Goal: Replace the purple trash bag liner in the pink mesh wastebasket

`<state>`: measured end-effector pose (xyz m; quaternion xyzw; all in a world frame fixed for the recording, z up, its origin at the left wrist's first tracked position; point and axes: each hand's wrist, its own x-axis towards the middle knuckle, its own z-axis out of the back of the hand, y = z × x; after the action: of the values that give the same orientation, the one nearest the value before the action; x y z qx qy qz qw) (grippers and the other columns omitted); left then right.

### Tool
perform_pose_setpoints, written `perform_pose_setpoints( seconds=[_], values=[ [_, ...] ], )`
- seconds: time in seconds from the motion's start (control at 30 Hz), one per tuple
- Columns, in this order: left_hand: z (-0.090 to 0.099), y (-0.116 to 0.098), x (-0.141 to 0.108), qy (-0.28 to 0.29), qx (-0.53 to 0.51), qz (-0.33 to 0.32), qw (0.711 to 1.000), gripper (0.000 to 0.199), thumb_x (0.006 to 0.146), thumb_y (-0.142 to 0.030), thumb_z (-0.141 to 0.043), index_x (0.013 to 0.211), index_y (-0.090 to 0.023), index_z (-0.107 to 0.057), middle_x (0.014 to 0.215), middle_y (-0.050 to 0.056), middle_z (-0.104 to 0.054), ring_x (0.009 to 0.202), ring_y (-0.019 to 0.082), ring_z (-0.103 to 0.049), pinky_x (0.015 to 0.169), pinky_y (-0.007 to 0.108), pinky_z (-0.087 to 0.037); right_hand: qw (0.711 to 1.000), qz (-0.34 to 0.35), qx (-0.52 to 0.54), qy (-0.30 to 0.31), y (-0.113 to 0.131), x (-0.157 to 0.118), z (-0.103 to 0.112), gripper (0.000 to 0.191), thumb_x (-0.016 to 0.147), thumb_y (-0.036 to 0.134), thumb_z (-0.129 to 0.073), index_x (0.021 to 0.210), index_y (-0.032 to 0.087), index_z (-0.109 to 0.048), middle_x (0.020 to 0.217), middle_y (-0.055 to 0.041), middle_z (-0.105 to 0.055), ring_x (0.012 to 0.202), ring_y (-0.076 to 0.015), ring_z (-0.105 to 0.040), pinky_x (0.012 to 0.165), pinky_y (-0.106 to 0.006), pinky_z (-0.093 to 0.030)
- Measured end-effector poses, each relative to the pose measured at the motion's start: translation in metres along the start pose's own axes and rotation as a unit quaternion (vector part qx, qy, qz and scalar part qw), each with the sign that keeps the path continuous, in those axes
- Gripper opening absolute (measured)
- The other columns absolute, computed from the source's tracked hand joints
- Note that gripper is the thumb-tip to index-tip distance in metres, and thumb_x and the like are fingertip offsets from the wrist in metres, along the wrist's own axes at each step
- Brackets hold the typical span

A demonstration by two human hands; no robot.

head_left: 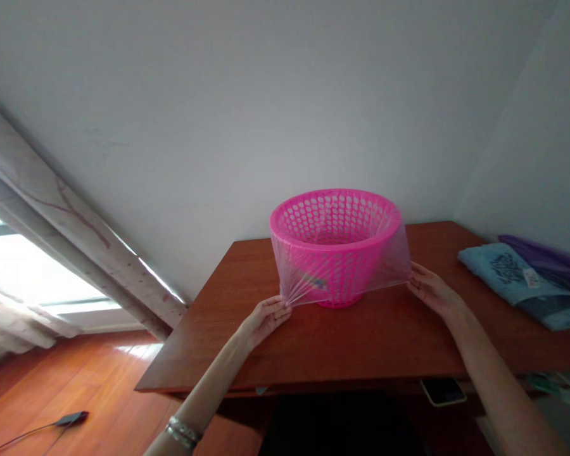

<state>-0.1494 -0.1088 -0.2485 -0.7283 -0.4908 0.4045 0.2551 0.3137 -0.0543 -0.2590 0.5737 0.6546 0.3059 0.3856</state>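
A pink perforated basket (335, 246) stands upright on the brown wooden table. A thin, see-through plastic bag (393, 258) lines it and folds over the rim, hanging down outside the front and sides. At the basket's lower left, my left hand (268, 318) pinches the bag's edge, which gathers into creases at the fingers. My right hand (430, 290) is closed on the bag's edge at the right, beside the basket. Neither hand touches the basket's wall.
Light blue packed cloth (513, 275) and a purple item (546, 256) lie at the table's right. A phone (443, 391) sits below the table's front edge (323, 384). Behind the table is a wall; curtains hang at the left. A black adapter (72, 418) with cables lies on the floor.
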Motion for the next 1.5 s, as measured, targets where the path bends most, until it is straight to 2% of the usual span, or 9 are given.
perform_pose_setpoints(
  seconds=[0.13,0.23,0.37,0.47,0.57,1.07,1.23,1.33,1.5],
  values=[
    [-0.008,0.001,-0.009,-0.037,0.147,-0.121,0.981,0.046,0.072,-0.013,-0.072,0.115,-0.015,-0.057,0.108,0.013,-0.068,0.102,0.024,-0.066,0.094,0.038,-0.051,0.996,0.078,-0.051,-0.009,-0.012,-0.016,0.000,0.061,0.072,0.025,-0.075,0.128,0.030,-0.053,0.112,-0.0046,-0.064,0.096,-0.0167,-0.065,0.091,-0.034,-0.056],
    [-0.014,0.002,-0.010,-0.143,0.384,-0.326,0.852,0.071,0.066,-0.020,-0.077,0.131,-0.018,-0.048,0.137,0.017,-0.051,0.129,0.034,-0.045,0.108,0.051,-0.037,0.956,0.172,-0.229,-0.065,-0.026,-0.025,-0.008,0.087,0.069,0.036,-0.077,0.145,0.031,-0.033,0.130,-0.0114,-0.052,0.109,-0.0266,-0.060,0.095,-0.049,-0.052],
    [-0.020,0.005,-0.004,-0.188,0.609,-0.469,0.611,0.080,0.070,-0.022,-0.073,0.141,-0.012,-0.038,0.152,0.023,-0.027,0.142,0.041,-0.019,0.114,0.059,-0.015,0.747,0.356,-0.540,-0.154,-0.037,-0.032,-0.028,0.092,0.079,0.043,-0.067,0.153,0.020,-0.018,0.149,-0.0182,-0.028,0.136,-0.0366,-0.031,0.109,-0.060,-0.033],
    [-0.024,0.003,0.002,-0.190,0.656,-0.503,0.530,0.073,0.077,-0.025,-0.068,0.142,-0.010,-0.036,0.152,0.027,-0.023,0.142,0.041,-0.017,0.112,0.060,-0.017,0.625,0.409,-0.651,-0.132,-0.033,-0.034,-0.043,0.084,0.088,0.036,-0.055,0.154,0.017,-0.009,0.155,-0.0177,-0.016,0.142,-0.0367,-0.018,0.111,-0.061,-0.026],
    [-0.025,-0.004,0.005,-0.194,0.658,-0.535,0.494,0.058,0.083,-0.026,-0.062,0.137,-0.014,-0.042,0.145,0.026,-0.035,0.138,0.039,-0.027,0.109,0.058,-0.023,0.566,0.437,-0.690,-0.113,-0.027,-0.032,-0.050,0.080,0.089,0.029,-0.052,0.155,0.023,-0.007,0.158,-0.0144,-0.007,0.142,-0.0375,-0.018,0.108,-0.061,-0.028],
    [-0.017,-0.011,-0.010,-0.136,0.709,-0.630,0.286,0.017,0.082,-0.020,-0.064,0.097,-0.017,-0.057,0.095,0.011,-0.055,0.090,0.024,-0.052,0.079,0.037,-0.047,0.534,0.501,-0.672,-0.109,-0.018,-0.030,-0.036,0.064,0.087,0.020,-0.053,0.147,0.021,-0.030,0.146,-0.0155,-0.035,0.133,-0.0301,-0.037,0.106,-0.051,-0.037],
    [-0.014,-0.004,-0.008,-0.151,0.722,-0.608,0.294,0.010,0.084,-0.022,-0.062,0.089,-0.017,-0.055,0.087,0.009,-0.054,0.081,0.022,-0.051,0.072,0.034,-0.044,0.555,0.503,-0.652,-0.120,-0.023,-0.025,-0.029,0.052,0.086,0.027,-0.057,0.134,0.014,-0.040,0.136,-0.0194,-0.042,0.127,-0.0296,-0.041,0.103,-0.051,-0.040],
    [-0.008,0.001,-0.004,-0.155,0.721,-0.579,0.347,0.010,0.083,-0.024,-0.062,0.084,-0.018,-0.055,0.083,0.008,-0.054,0.076,0.022,-0.049,0.069,0.034,-0.042,0.604,0.481,-0.622,-0.128,-0.027,-0.021,-0.031,0.048,0.083,0.029,-0.060,0.125,0.012,-0.045,0.130,-0.0196,-0.044,0.124,-0.0295,-0.042,0.104,-0.051,-0.039],
    [-0.016,0.012,-0.005,-0.205,0.580,-0.481,0.625,0.019,0.073,-0.023,-0.070,0.079,-0.021,-0.052,0.081,0.004,-0.052,0.077,0.020,-0.051,0.073,0.032,-0.041,0.864,0.302,-0.356,-0.190,-0.033,-0.021,-0.033,0.054,0.067,0.033,-0.071,0.112,0.017,-0.047,0.117,-0.0134,-0.051,0.106,-0.0265,-0.055,0.099,-0.054,-0.044]
  ],
)
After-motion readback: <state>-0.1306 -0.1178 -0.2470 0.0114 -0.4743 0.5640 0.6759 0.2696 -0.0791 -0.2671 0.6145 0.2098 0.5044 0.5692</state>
